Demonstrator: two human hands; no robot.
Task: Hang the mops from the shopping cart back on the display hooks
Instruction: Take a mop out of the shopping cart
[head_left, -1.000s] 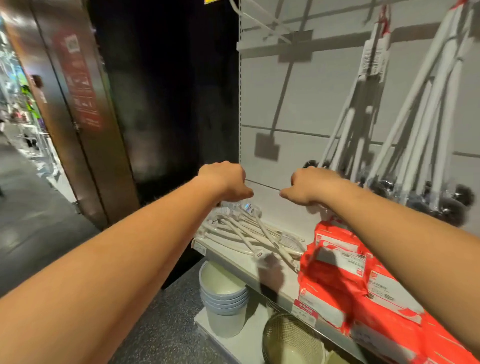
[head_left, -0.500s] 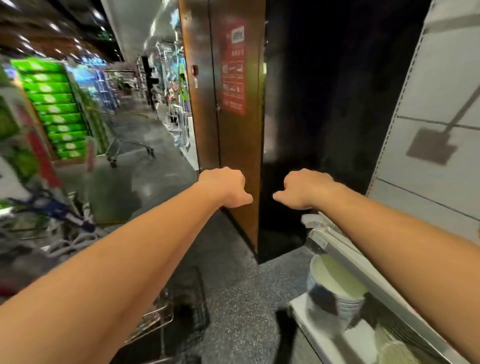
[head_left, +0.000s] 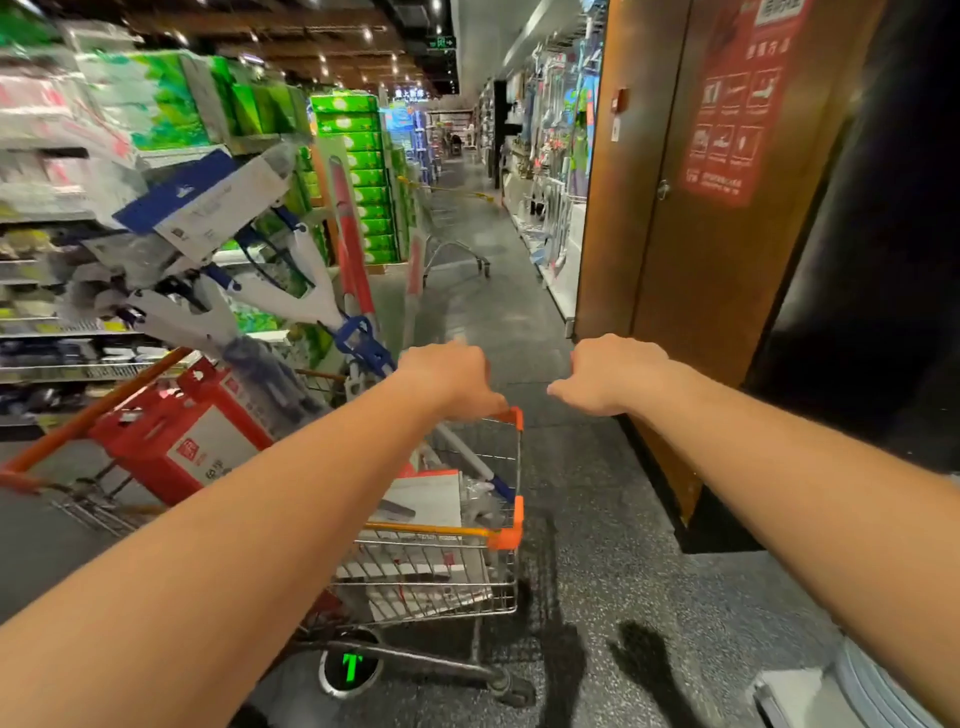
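Store shelves (head_left: 78, 322) line our left, a brown door (head_left: 701, 270) stands on the right, and speckled floor (head_left: 623, 597) lies below. We see the shopping cart (head_left: 506, 535) low and left of centre. The mops (head_left: 311, 299) stand in it, heads up, beside a red box (head_left: 171, 441). Our left hand (head_left: 452, 382) and right hand (head_left: 610, 374) hover apart, both hands curled into fists, holding nothing.

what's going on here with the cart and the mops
A person stands in a store aisle with both arms stretched toward a shopping cart. The mops stick up out of the cart, beside a red box. The left hand and right hand are curled and hold nothing, so no mop is picked up yet.
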